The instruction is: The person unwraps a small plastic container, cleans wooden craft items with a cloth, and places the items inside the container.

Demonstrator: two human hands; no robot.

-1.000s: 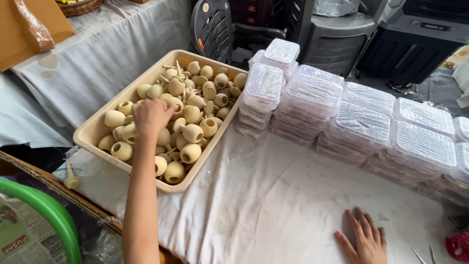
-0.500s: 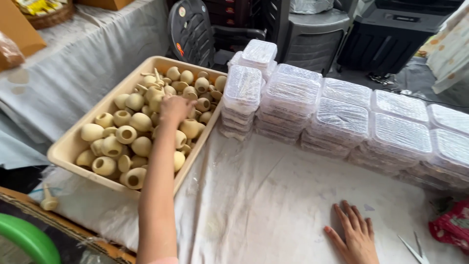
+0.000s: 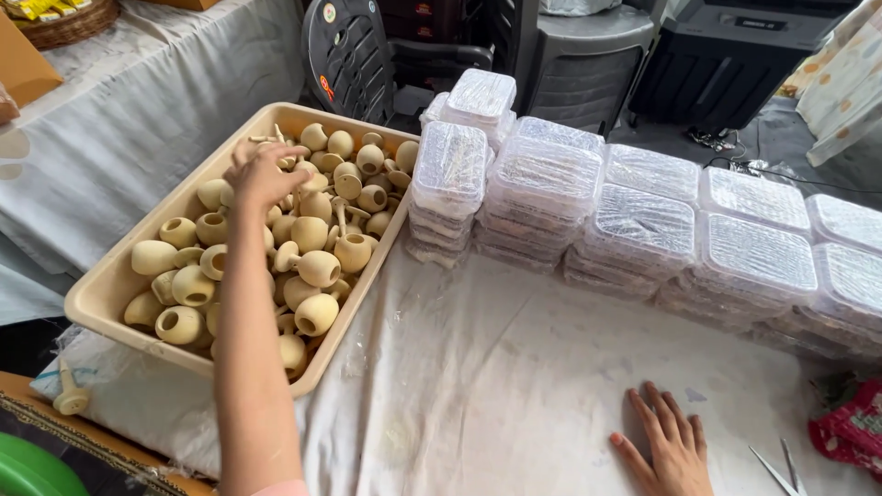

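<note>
A beige plastic tray holds several small tan clay pots with stems. My left hand reaches into the far part of the tray, fingers curled down among the pots; whether it grips one is hidden. My right hand lies flat, fingers spread, on the white cloth at the lower right, holding nothing.
Stacks of clear lidded plastic boxes line the back of the table from the tray to the right edge. Scissor tips and a red mesh item lie at the lower right. One loose clay pot sits left of the tray. Dark chairs stand behind.
My left hand has moved farther across the tray toward its back. The view has shifted, so the tray sits more to the left. My right hand stays flat on the cloth.
</note>
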